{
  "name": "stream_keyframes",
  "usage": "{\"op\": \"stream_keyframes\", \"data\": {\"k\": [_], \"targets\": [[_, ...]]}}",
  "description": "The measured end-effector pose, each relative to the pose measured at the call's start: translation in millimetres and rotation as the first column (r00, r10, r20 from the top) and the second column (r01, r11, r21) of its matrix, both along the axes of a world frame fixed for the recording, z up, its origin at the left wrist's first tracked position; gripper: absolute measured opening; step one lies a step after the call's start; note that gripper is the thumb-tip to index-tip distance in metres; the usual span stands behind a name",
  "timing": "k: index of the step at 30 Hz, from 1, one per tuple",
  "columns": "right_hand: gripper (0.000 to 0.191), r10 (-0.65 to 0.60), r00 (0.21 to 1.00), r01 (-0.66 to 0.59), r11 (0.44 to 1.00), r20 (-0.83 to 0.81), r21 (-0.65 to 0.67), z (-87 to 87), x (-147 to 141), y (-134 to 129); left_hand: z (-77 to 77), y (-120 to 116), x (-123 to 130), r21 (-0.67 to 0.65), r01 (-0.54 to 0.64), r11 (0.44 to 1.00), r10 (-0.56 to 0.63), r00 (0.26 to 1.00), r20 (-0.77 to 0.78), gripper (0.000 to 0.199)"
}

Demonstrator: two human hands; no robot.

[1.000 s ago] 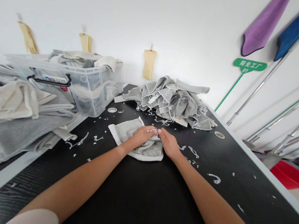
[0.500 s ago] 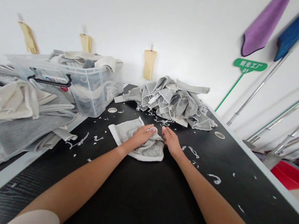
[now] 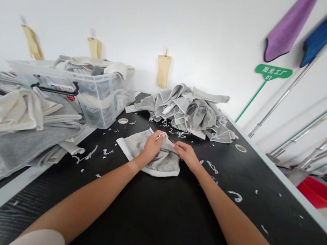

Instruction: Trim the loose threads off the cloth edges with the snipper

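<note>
A grey cloth with white edging (image 3: 162, 165) lies partly bunched on the black table in front of me. My left hand (image 3: 152, 146) is closed on its far edge, pinching up a fold with white trim. Close by on the right, my right hand (image 3: 187, 154) is closed in a pinch at the cloth's upper right part. Something thin reaches from its fingertips toward the left fingers, too small to name. Loose white thread scraps (image 3: 212, 167) lie around the cloth.
Behind it rises a heap of grey cloths (image 3: 195, 112) with trailing threads. At left stand a clear plastic bin (image 3: 97, 108) full of cloths and a stack of folded cloths (image 3: 29, 133). Yellow gloves (image 3: 163, 71) hang on the wall; mop poles and a red basin (image 3: 319, 193) are at right.
My left hand has shifted slightly up and left with the cloth's edge. The right fingers have come lower and point more toward the left hand. The cloth's folds have altered a little.
</note>
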State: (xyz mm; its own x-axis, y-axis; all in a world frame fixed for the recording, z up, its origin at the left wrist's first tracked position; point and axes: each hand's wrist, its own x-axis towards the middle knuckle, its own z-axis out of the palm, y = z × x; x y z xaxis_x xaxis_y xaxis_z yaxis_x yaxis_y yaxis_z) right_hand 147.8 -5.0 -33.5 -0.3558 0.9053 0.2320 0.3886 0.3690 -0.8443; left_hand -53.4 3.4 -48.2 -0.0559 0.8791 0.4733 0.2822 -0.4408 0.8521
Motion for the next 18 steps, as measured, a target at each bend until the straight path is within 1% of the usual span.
{"op": "stream_keyframes", "data": {"k": [2,3,6,7,9,10,12,13,16,17,18], "targets": [[0.044,0.064,0.997,-0.065,0.998,0.037,0.024,0.1,3.4,3.7,9.1,-0.8,-2.8,0.022,-0.050,0.999,0.049,0.998,0.027,0.029],[0.042,0.078,0.995,-0.080,0.996,0.061,0.038,-0.3,4.8,5.8,14.7,-1.3,-4.6,0.037,-0.076,0.996,0.075,0.996,0.039,0.029],[0.040,0.047,0.995,-0.050,0.998,0.090,0.036,-0.2,5.3,8.6,34.4,-2.6,-10.7,0.084,-0.155,0.984,0.151,0.987,0.056,0.031],[0.040,0.036,0.996,-0.036,0.999,0.077,0.004,1.1,3.9,7.5,41.5,-3.2,-12.6,0.100,-0.175,0.979,0.170,0.984,0.058,0.032],[0.041,0.044,0.999,-0.040,0.991,0.028,-0.131,7.0,-1.1,1.5,56.9,-5.1,-15.8,0.138,-0.198,0.970,0.191,0.980,0.063,0.034],[0.042,0.063,0.998,-0.063,0.973,-0.006,-0.224,11.7,-4.4,-3.1,65.3,-6.4,-17.3,0.162,-0.203,0.966,0.195,0.979,0.064,0.035],[0.042,0.121,0.990,-0.142,0.908,-0.076,-0.395,24.0,-11.3,-14.2,83.9,-10.2,-20.6,0.221,-0.201,0.954,0.192,0.979,0.061,0.036],[0.042,0.155,0.982,-0.187,0.875,-0.109,-0.446,31.1,-14.3,-19.9,94.1,-12.5,-22.8,0.252,-0.201,0.947,0.193,0.980,0.059,0.037],[0.044,0.260,0.945,-0.327,0.794,-0.198,-0.512,51.7,-20.4,-34.3,125.3,-21.0,-32.2,0.338,-0.233,0.912,0.217,0.972,0.085,0.037],[0.046,0.291,0.927,-0.376,0.747,-0.238,-0.548,57.7,-21.3,-37.8,135.0,-24.4,-35.9,0.359,-0.245,0.901,0.228,0.969,0.090,0.036],[0.047,0.318,0.905,-0.425,0.686,-0.281,-0.590,63.0,-21.7,-40.8,144.0,-28.1,-39.5,0.380,-0.264,0.887,0.245,0.965,0.097,0.036]]}}
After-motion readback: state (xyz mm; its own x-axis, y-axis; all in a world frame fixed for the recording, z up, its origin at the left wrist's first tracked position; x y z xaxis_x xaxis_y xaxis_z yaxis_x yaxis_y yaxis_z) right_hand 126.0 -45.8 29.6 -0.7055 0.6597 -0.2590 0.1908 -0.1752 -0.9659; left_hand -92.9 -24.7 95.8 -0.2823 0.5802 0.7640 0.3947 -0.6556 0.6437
